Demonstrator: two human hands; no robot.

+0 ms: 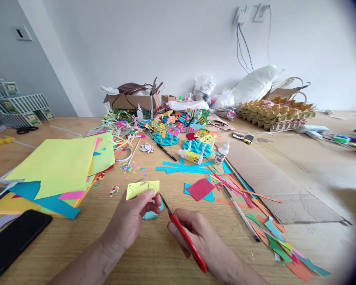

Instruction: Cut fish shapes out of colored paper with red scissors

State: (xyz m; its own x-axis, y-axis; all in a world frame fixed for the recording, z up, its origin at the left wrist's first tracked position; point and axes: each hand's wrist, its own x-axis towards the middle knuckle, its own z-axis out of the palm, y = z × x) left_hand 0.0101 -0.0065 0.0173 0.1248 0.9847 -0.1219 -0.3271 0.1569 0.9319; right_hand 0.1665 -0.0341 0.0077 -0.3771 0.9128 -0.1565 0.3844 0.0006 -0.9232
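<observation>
Probably a craft workspace: wooden table with colored paper, glue bottles, egg trays.

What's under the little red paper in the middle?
Blue paper peeks out past the left and right sides of the red paper, with wood table around them. The red paper covers the rest, so I can't see what's under its middle.

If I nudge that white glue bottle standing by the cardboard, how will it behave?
The white glue bottle would probably tip if pushed near its nozzle, since it stands upright, taller than wide. Once down, its rounded body may roll. Its smooth surface could feel slippery.
</observation>
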